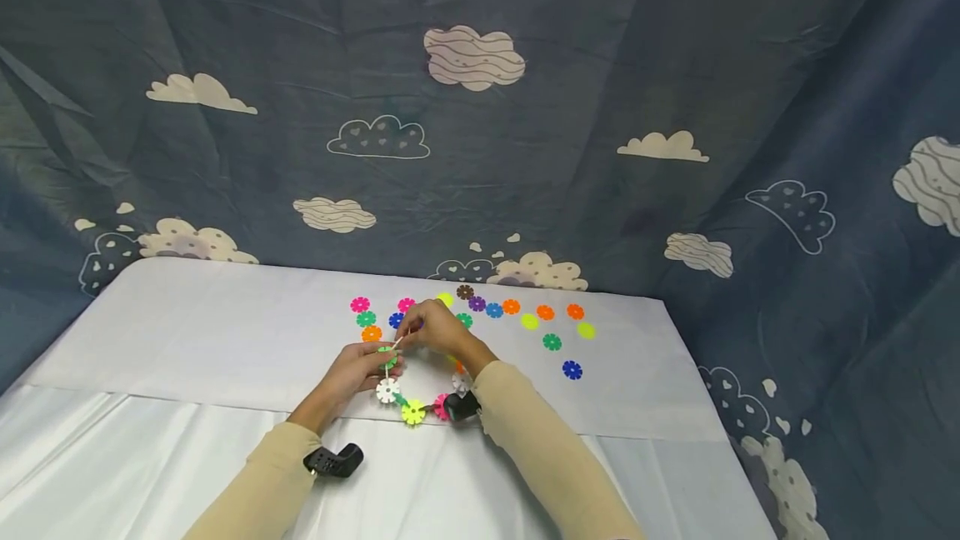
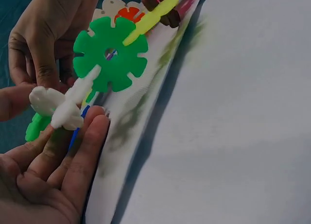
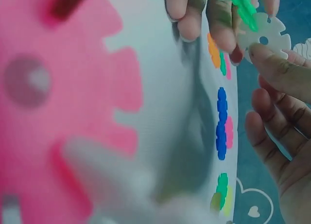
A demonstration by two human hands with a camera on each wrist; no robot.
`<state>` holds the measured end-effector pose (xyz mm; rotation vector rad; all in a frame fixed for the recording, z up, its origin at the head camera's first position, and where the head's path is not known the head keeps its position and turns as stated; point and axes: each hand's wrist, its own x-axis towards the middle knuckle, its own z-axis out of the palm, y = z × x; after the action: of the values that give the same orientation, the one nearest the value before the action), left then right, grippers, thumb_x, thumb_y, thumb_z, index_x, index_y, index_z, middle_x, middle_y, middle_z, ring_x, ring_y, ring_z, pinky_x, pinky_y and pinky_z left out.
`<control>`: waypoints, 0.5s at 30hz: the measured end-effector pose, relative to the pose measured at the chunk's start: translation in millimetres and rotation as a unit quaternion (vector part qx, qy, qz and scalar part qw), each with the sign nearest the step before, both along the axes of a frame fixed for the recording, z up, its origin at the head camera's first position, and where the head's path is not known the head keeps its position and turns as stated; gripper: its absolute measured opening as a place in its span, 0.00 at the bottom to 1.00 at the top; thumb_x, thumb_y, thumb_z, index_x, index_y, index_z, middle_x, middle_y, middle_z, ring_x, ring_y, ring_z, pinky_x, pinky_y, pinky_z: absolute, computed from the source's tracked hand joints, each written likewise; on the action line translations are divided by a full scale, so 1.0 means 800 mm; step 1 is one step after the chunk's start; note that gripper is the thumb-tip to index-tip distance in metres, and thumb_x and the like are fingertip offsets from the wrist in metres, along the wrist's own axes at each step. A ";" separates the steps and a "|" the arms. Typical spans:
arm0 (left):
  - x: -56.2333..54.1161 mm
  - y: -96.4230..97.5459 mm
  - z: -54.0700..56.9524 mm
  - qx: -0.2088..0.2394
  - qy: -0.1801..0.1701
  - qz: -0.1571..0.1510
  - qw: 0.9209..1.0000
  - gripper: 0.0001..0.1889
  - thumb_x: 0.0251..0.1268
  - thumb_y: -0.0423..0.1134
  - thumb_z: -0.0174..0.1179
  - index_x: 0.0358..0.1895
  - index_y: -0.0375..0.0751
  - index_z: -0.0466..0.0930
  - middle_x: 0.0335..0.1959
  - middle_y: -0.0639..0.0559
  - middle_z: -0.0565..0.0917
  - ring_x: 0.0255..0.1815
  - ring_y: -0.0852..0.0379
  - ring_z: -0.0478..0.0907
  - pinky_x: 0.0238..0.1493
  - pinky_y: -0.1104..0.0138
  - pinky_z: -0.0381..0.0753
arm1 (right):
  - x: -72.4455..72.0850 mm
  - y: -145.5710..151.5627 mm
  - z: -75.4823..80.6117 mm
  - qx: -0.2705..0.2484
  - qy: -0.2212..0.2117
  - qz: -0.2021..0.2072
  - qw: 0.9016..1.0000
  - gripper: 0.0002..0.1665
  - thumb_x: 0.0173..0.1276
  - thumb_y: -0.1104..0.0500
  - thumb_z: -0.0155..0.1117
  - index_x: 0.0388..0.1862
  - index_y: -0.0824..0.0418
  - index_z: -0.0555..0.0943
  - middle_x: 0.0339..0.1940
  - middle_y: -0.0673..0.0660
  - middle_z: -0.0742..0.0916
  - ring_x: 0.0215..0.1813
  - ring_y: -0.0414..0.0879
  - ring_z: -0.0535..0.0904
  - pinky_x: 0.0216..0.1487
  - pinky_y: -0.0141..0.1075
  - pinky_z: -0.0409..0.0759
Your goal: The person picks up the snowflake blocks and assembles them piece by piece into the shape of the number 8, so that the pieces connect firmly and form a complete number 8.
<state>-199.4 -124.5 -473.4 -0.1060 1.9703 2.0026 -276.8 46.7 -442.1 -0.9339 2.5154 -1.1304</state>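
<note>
In the head view a chain of slotted flower discs curves between the hands, with a white disc (image 1: pixel 387 391), a yellow disc (image 1: pixel 413 413) and a pink disc (image 1: pixel 442 407). My left hand (image 1: pixel 357 372) pinches the green disc (image 1: pixel 387 357) at its upper end. Beside it, my right hand (image 1: pixel 438 330) pinches a white disc (image 3: pixel 277 37) between thumb and fingers, edge to edge with a green disc (image 3: pixel 243 9) in the right wrist view. Another green disc (image 2: pixel 97 34) of the chain faces the left wrist camera. The pink disc fills that other wrist view's left side, blurred.
Loose discs lie behind the hands, among them an orange disc (image 1: pixel 371 333), a brown disc (image 1: pixel 465 292) and a purple disc (image 1: pixel 477 304). A blue disc (image 1: pixel 572 370) lies to the right. The white tabletop (image 1: pixel 225 332) meets a dark cloud-patterned curtain (image 1: pixel 375 65).
</note>
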 end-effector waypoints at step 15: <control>0.002 0.005 0.000 -0.019 0.004 0.007 1.000 0.22 0.74 0.41 0.52 0.59 0.23 0.72 0.40 0.44 0.85 0.36 0.58 0.81 0.46 0.66 0.83 | 0.016 0.133 -0.001 0.009 0.026 -0.146 0.989 0.15 0.55 0.62 0.76 0.42 0.62 0.86 0.35 0.57 0.86 0.34 0.45 0.76 0.36 0.33 0.77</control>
<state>-197.5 -120.8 -473.0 -0.1233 2.0190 1.9770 -264.3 153.3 -443.0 -0.6103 2.7673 -1.1711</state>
